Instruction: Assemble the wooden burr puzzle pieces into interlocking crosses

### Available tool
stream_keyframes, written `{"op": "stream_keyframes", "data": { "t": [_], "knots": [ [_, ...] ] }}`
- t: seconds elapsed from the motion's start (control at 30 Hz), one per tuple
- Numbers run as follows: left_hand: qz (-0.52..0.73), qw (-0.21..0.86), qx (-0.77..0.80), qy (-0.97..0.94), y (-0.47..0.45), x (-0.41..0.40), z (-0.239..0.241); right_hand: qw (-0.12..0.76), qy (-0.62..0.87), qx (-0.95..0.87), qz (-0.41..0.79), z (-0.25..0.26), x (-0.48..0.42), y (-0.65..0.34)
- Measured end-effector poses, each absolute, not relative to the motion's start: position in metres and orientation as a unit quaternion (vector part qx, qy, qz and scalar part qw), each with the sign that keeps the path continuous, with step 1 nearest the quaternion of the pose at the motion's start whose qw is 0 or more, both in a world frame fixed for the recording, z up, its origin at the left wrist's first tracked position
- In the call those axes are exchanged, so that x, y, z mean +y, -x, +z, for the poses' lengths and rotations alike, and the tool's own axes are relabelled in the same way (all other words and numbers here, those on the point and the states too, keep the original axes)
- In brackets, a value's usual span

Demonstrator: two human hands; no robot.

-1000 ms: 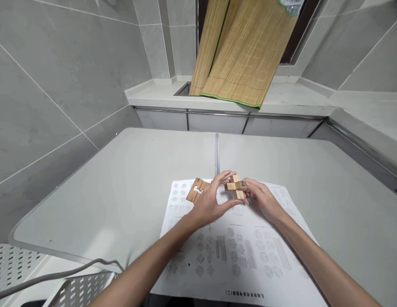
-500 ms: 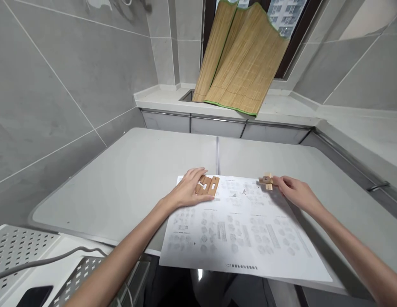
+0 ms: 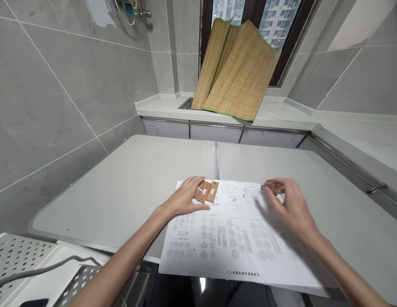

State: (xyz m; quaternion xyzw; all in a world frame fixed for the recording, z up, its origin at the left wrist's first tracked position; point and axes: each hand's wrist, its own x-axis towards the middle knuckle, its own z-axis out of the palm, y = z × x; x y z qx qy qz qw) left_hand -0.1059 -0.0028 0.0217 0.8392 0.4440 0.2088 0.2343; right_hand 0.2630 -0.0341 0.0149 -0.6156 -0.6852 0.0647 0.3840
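Two hands are seen above a printed sheet [image 3: 237,238] that is spread on the grey worktop [image 3: 121,183]. The left hand [image 3: 185,199] is laid flat on the far left corner of the sheet, and its fingers [image 3: 194,184] are stretched out, touching the flat wooden pieces [image 3: 207,190]. These pieces are lying side by side on the sheet, partly covered by the fingers; they are not gripped. The right hand [image 3: 290,207] is blurred and is held over the right part of the sheet, with the fingers loosely bent and spread. Just beyond its fingertips a small wooden block assembly [image 3: 271,186] is seen at the far right edge of the sheet. Whether this assembly is touched by the hand cannot be told, because of the blur. The two groups of wooden parts are well apart from each other. Behind the worktop a ledge [image 3: 281,113] is seen, and a bamboo mat [image 3: 237,72] is leaned there against the window. At the lower left, a white perforated rack [image 3: 22,264] with a grey cable [image 3: 41,273] is visible.
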Motion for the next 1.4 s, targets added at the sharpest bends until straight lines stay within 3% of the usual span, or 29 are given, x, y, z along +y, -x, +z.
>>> {"op": "stream_keyframes", "data": {
  "t": [0.23, 0.4, 0.53, 0.77, 1.0, 1.1, 1.2, 1.4],
  "knots": [
    [0.215, 0.223, 0.453, -0.836, 0.115, -0.005, 0.020, 0.290, 0.484, -0.808, 0.168, 0.003, -0.028, -0.178],
    [0.222, 0.217, 0.471, -0.825, 0.122, -0.005, 0.019, 0.272, 0.467, -0.821, 0.184, -0.004, -0.011, -0.147],
    [0.242, 0.219, 0.489, -0.809, 0.127, -0.003, 0.019, 0.285, 0.472, -0.815, 0.179, -0.008, -0.004, -0.144],
    [0.233, 0.109, 0.574, -0.777, 0.111, -0.007, 0.015, 0.352, 0.472, -0.772, 0.239, -0.020, 0.005, -0.159],
    [0.240, 0.137, 0.568, -0.775, 0.096, -0.008, 0.023, 0.395, 0.438, -0.759, 0.276, -0.010, 0.004, -0.159],
    [0.292, 0.225, 0.576, -0.729, 0.090, -0.004, 0.031, 0.453, 0.428, -0.707, 0.334, -0.008, 0.007, -0.160],
    [0.342, 0.415, 0.526, -0.659, 0.078, 0.005, 0.037, 0.501, 0.421, -0.634, 0.413, -0.007, 0.011, -0.165],
    [0.342, 0.686, 0.380, -0.519, 0.057, 0.031, 0.034, 0.518, 0.410, -0.589, 0.465, -0.008, 0.018, -0.180]
  ]
}}
